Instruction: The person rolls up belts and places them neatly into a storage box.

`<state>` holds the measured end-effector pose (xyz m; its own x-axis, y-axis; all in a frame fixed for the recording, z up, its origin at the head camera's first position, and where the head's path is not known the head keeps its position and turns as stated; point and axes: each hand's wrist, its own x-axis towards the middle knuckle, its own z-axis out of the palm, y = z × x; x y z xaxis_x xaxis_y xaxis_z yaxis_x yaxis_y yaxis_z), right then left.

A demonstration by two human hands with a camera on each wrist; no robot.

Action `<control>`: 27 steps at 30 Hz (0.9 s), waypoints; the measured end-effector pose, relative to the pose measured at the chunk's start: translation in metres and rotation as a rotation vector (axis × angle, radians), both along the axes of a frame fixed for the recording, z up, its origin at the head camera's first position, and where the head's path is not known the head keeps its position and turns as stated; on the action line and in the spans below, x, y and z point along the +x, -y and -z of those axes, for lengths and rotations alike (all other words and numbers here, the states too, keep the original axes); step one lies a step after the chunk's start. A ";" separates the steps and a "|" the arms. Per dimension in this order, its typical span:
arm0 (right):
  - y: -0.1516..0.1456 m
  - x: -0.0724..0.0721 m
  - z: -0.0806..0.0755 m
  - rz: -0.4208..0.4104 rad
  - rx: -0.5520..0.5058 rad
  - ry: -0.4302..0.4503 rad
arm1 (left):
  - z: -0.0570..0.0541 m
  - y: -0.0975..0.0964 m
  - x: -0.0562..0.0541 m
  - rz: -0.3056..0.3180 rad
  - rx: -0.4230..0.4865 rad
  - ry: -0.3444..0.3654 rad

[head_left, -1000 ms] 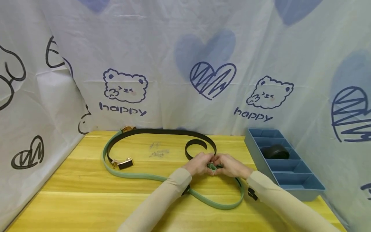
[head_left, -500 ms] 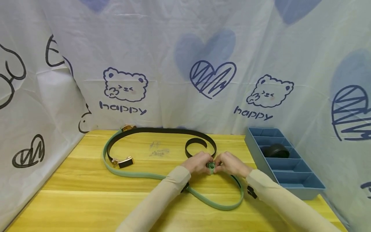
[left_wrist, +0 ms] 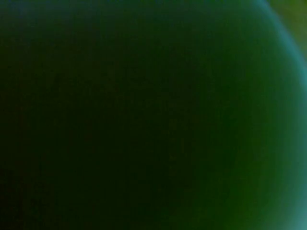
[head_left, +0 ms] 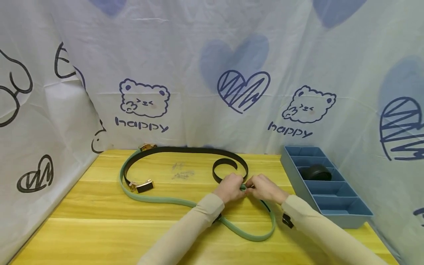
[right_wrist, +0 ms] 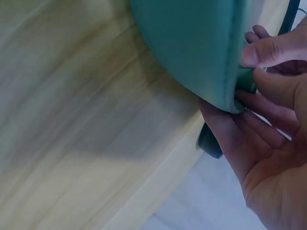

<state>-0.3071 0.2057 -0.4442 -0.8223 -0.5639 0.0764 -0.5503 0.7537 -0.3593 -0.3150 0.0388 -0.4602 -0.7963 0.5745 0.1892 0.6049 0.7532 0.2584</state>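
On my head view, the left hand (head_left: pixel 230 187) and right hand (head_left: pixel 266 188) meet, each grip closed on the coiled end of a green belt (head_left: pixel 165 200) looping across the worktop (head_left: pixel 99 233). My left-wrist view is dark blur. My right-wrist view shows both hands up close, pinching the belt.

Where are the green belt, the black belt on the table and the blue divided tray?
Green belt (head_left: pixel 255 238): head view, lower curve of its loop.
Black belt (head_left: pixel 192 149): head view, its long far stretch.
Blue divided tray (head_left: pixel 347 221): head view, near outer wall.
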 end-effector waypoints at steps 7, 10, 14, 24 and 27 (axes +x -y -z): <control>0.003 -0.003 -0.006 0.124 -0.017 0.015 | -0.001 -0.006 0.000 -0.058 -0.009 -0.068; 0.005 -0.005 -0.007 0.168 -0.030 0.036 | -0.001 -0.009 0.001 -0.090 -0.016 -0.059; 0.007 -0.010 -0.006 0.223 -0.025 0.046 | -0.002 -0.014 0.004 -0.121 0.006 -0.045; 0.011 -0.019 -0.010 0.098 0.080 -0.102 | -0.009 -0.011 0.000 -0.056 -0.045 0.070; 0.008 -0.019 -0.008 0.009 0.099 -0.183 | -0.012 -0.008 -0.003 -0.037 -0.094 0.171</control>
